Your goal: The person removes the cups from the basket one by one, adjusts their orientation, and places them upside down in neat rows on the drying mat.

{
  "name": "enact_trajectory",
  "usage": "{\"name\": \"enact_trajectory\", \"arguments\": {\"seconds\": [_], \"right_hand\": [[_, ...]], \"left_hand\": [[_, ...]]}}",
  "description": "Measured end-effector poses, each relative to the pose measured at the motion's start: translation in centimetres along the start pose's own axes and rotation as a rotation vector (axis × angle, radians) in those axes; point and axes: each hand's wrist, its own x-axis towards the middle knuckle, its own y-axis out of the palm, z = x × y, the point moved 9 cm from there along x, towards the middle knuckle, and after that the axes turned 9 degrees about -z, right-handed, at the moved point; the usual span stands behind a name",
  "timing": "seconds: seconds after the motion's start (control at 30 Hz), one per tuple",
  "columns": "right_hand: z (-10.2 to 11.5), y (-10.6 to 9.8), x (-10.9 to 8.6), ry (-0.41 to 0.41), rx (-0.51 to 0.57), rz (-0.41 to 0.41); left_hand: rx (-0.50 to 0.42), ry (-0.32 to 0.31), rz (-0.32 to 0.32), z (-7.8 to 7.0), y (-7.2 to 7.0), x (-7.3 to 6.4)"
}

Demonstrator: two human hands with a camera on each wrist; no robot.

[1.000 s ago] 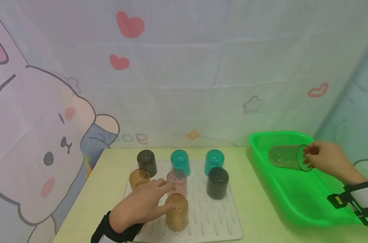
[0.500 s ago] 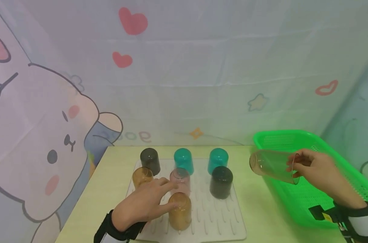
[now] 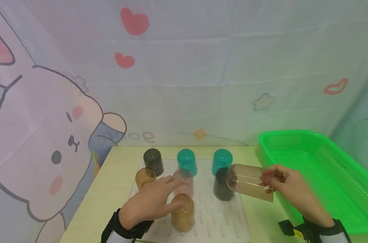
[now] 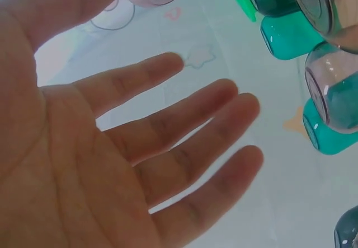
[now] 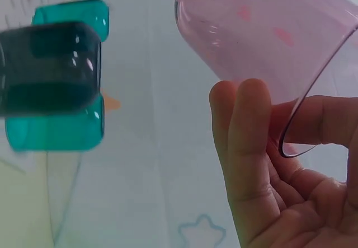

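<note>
My right hand (image 3: 288,185) pinches a pale pink drinking glass (image 5: 268,41) near its rim. The glass lies almost level in the air, its base pointing left beside a dark grey glass (image 3: 221,187). With its fingers spread and relaxed, my left hand (image 3: 154,202) hovers over the left part of a white drying mat (image 3: 208,216). Nothing is in its palm (image 4: 72,169) in the left wrist view. Around it stand upside-down glasses: a front amber glass (image 3: 182,217), a pink glass (image 3: 185,189) partly behind the fingers, and another amber glass (image 3: 145,176).
At the mat's back stand another dark grey glass (image 3: 153,162) and two teal glasses, a middle one (image 3: 187,162) and a right one (image 3: 222,160). A green plastic basket (image 3: 293,136) sits on the table's right side. A printed cloth (image 3: 196,67) hangs behind.
My right hand has carried the pale pink glass leftward out of the green basket to the mat's right edge. The left hand stays over the mat in much the same pose.
</note>
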Motion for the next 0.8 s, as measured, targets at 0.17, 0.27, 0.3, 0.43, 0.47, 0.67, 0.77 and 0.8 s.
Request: {"name": "enact_trajectory", "arguments": {"seconds": [0.17, 0.27, 0.3, 0.43, 0.47, 0.67, 0.77, 0.8], "right_hand": [[0.2, 2.6, -0.1, -0.021, 0.089, 0.05], [0.4, 4.0, -0.2, -0.026, 0.129, 0.07], [0.5, 4.4, -0.3, -0.028, 0.143, 0.079], [1.0, 6.0, -0.4, -0.046, 0.187, 0.116], [1.2, 6.4, -0.4, -0.053, 0.201, 0.126], [2.3, 8.1, -0.4, -0.087, 0.271, 0.192], [2.6, 8.8, -0.4, -0.086, 0.284, 0.212], [2.7, 9.0, -0.5, -0.086, 0.287, 0.216]], "left_hand": [[-0.059, 0.04, -0.024, -0.7, 0.3, 0.7], [-0.167, 0.059, -0.052, -1.2, 0.5, 1.2], [-0.2, 0.061, -0.067, -1.4, 0.6, 1.3], [-0.318, 0.089, -0.14, -2.1, 0.9, 1.7], [-0.338, 0.094, -0.152, -2.2, 1.0, 1.8], [-0.527, 0.125, -0.18, -2.8, 1.5, 2.3], [-0.653, 0.171, -0.184, -3.3, 1.8, 2.6], [-0.683, 0.183, -0.183, -3.4, 1.8, 2.7]]}}
